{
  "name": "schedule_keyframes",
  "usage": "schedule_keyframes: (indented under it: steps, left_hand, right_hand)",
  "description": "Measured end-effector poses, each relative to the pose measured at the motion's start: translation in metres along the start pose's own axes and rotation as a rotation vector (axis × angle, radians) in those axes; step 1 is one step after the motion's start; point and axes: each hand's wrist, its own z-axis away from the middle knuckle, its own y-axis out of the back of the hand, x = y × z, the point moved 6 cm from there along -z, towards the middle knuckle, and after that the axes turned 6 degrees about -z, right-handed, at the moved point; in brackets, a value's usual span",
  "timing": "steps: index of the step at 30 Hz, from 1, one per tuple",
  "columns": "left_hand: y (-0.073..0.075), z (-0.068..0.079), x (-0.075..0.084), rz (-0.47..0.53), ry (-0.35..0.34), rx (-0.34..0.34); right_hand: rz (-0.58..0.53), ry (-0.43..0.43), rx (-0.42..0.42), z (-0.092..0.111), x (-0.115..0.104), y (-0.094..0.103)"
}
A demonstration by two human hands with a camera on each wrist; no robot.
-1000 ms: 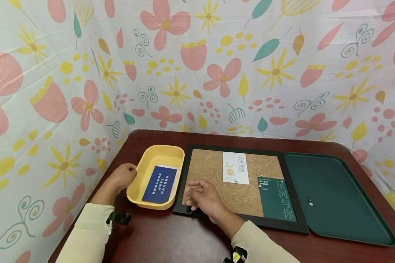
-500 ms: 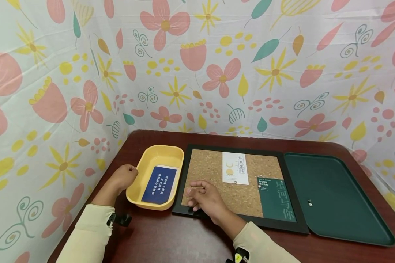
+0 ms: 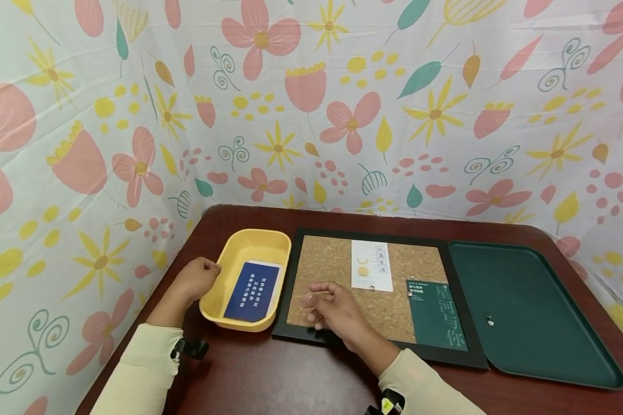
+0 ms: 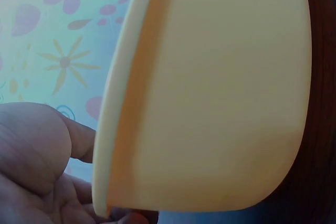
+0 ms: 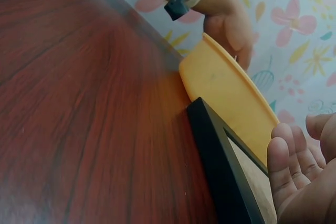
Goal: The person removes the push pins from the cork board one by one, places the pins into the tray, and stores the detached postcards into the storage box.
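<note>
Yellow basin [image 3: 243,253] is held by the left grip [image 3: 197,278].

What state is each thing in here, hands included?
Yellow basin: upright
Blue card: in basin, printed side up
Corkboard: lying flat, cork side up
White card: on corkboard, printed side up
Green card: on corkboard, printed side up
Green tray: lying flat
Small pale piece: lying on tray
Left hand: at basin rim, grip unclear
Right hand: loosely curled, nothing visibly held
</note>
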Motion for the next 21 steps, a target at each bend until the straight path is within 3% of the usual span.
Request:
schedule_keyframes:
  steps: [6,11,14,21]
  left_hand:
    - [0.005,0.009,0.015,-0.120,-0.052,0.098]
    - [0.010,0.019,0.032,-0.163,-0.084,0.196]
    - [0.009,0.024,0.043,-0.186,-0.141,0.251]
    - [-0.005,0.033,0.072,-0.194,-0.264,0.280]
  right_hand:
    - [0.039,-0.005,0.029,0.002,-0.004,0.012]
    - [0.089,0.022,0.041,0.003,-0.009,0.022]
    - [0.119,0.033,0.053,0.004,-0.012,0.030]
    - [0.153,0.041,0.088,0.003,-0.015,0.048]
